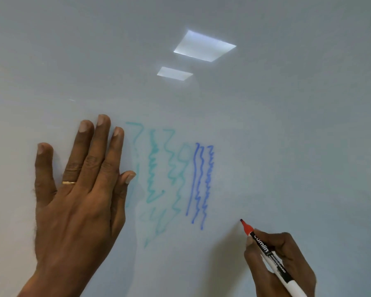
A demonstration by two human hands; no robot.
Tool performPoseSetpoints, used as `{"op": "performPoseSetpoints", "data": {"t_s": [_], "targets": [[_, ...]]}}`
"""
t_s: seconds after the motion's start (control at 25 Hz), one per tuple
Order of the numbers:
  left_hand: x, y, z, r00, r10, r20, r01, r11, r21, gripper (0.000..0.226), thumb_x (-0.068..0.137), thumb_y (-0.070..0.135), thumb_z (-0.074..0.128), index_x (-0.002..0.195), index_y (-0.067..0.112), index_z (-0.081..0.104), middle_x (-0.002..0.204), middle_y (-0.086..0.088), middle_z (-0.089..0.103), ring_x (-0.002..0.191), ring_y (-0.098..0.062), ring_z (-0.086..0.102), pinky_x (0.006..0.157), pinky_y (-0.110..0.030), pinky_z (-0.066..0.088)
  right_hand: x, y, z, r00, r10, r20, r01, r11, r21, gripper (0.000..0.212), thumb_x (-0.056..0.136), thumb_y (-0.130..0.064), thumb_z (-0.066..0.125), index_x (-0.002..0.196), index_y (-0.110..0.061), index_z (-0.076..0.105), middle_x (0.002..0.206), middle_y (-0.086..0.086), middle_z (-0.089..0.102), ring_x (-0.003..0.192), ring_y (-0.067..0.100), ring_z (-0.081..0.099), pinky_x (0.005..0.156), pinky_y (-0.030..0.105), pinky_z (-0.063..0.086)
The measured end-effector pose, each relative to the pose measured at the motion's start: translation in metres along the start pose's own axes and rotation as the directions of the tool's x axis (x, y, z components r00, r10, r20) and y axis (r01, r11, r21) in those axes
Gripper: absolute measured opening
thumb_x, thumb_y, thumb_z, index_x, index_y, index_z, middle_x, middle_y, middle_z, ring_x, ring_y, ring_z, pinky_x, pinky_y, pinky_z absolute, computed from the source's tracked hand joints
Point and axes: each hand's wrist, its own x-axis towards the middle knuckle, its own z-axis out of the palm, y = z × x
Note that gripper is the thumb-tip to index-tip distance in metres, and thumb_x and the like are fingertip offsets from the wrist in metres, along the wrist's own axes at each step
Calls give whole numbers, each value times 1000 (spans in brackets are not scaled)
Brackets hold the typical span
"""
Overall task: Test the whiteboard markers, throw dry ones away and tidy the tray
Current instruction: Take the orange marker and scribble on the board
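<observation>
A whiteboard (287,125) fills the view. My left hand (77,200) lies flat against it with fingers spread, a gold ring on one finger. My right hand (281,264) grips an uncapped marker (268,251) with a white and black barrel and a red collar; its dark tip touches the board at the lower right. No red stroke shows at the tip. Teal-green squiggles (156,179) and blue wavy lines (201,183) run down the board between my hands. The tray is out of view.
Two bright ceiling-light reflections (204,46) glare on the upper board. Bare board surface lies to the right of the blue lines and above my right hand.
</observation>
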Motion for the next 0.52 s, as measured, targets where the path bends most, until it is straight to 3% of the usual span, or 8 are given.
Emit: {"op": "performPoseSetpoints", "data": {"t_s": [0.12, 0.24, 0.4, 0.52], "targets": [[2, 2, 0, 999, 3, 33, -3, 1000, 6, 59, 111, 36, 27, 164, 11, 20, 173, -7, 14, 161, -22, 8, 117, -75, 21, 3, -2, -3, 999, -49, 4, 49, 996, 77, 12, 72, -44, 69, 80, -35, 71, 79, -11, 72, 69, 5, 68, 91, 51, 56], [-1, -1, -1, 997, 31, 69, -27, 998, -53, 63, 105, 31, 19, 164, 10, 17, 173, -8, 11, 161, -25, 6, 115, -76, 24, 19, -30, 0, 981, -191, 25, 184, 970, 160, 12, 83, -27, 77, 94, -24, 74, 88, -13, 75, 77, 9, 72, 97, 68, 46], [-2, -5, -2, 996, 43, 82, -41, 999, -27, 69, 96, 24, 23, 163, 6, 17, 173, -9, 12, 161, -25, 7, 117, -76, 17, 39, -68, 11, 950, -305, 61, 286, 934, 213, 19, 87, -10, 75, 102, -22, 73, 95, -16, 75, 85, 9, 73, 96, 64, 48], [-2, -6, 1, 997, 59, 57, -58, 998, -25, 63, 104, 21, 26, 164, 6, 12, 173, -9, 9, 161, -24, 8, 119, -74, 16, 50, -75, 17, 970, -243, 10, 229, 929, 290, 13, 87, -9, 75, 96, -18, 73, 89, -7, 75, 83, 14, 73, 77, 37, 59]]}}
